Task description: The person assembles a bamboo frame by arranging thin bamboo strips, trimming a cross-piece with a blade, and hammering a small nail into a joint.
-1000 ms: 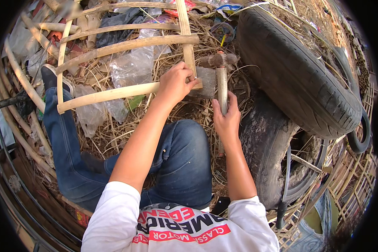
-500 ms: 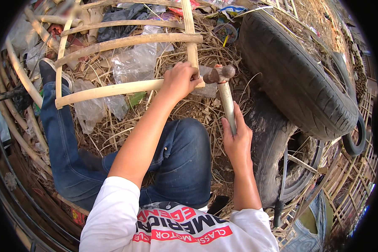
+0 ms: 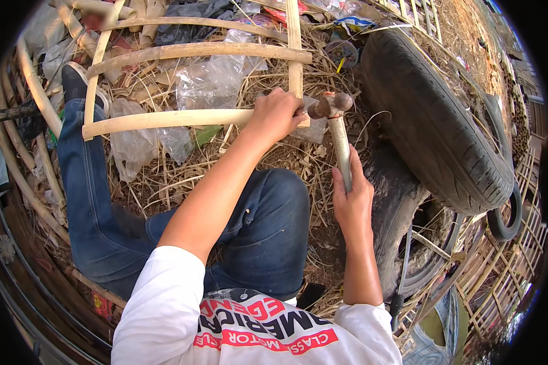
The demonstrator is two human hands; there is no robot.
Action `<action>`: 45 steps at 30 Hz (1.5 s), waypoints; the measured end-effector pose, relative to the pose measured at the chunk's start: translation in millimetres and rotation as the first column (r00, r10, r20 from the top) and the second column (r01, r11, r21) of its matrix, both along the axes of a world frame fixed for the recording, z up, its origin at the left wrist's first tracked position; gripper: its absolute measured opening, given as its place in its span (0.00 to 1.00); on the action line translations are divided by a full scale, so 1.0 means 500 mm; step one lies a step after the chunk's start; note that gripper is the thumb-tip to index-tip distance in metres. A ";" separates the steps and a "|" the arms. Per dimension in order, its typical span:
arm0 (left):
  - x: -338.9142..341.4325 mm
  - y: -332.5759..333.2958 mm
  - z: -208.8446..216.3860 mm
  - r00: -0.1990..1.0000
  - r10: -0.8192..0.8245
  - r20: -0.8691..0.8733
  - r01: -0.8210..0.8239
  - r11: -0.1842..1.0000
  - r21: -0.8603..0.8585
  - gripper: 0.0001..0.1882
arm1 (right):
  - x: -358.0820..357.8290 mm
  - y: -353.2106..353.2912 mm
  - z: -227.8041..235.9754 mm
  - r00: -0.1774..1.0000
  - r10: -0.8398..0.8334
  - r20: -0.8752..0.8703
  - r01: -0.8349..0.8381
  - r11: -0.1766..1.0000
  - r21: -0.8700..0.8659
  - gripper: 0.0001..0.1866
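Observation:
A ladder-like frame of pale bamboo strips [image 3: 182,51] lies ahead of me, with its nearest slat [image 3: 170,119] running left to right. My left hand [image 3: 276,117] is closed around the right end of that slat, where it meets the upright strip [image 3: 295,76]. Whether a nail is between its fingers is hidden. My right hand [image 3: 354,198] grips the pale handle of a ball-peen hammer [image 3: 340,146]. Its rusty head is right beside my left fingertips at the corner joint; I cannot tell whether it touches the joint.
A large black tyre [image 3: 435,121] leans at the right, above a worn, burnt-looking log or tyre [image 3: 386,207]. Clear plastic bags [image 3: 210,82] and dry straw cover the ground. Bent bamboo pieces [image 3: 39,97] lie at the left. My jeans-clad knee [image 3: 274,213] is close below my left forearm.
The view has shifted slightly, so the frame, hands and hammer appear farther right. Both grips stay the same, and the hammer head remains beside the corner joint.

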State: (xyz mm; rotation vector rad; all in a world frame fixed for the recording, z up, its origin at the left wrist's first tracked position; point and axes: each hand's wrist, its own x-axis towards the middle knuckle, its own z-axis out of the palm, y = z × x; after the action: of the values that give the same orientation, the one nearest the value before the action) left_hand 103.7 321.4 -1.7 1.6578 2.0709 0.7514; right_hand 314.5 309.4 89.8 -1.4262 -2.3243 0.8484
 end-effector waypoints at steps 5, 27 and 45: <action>0.002 -0.003 -0.007 0.999 0.016 0.047 -0.016 1.000 -0.003 0.09 | -0.002 -0.001 0.011 0.999 -0.044 0.005 0.044 0.997 -0.059 0.26; 0.002 -0.006 -0.017 0.998 0.013 0.063 -0.014 1.000 0.014 0.09 | -0.015 -0.016 0.025 0.994 -0.039 0.100 0.041 0.999 -0.023 0.25; 0.000 -0.012 -0.022 0.999 0.010 0.034 -0.013 0.997 0.079 0.10 | 0.118 -0.125 -0.062 0.896 -0.421 -0.142 0.297 0.805 -0.514 0.24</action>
State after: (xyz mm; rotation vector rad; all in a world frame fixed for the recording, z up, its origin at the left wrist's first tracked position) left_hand 103.7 315.3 -12.7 1.6646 2.0542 0.8698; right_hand 373.5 246.8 58.8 -1.7555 -1.6305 1.4534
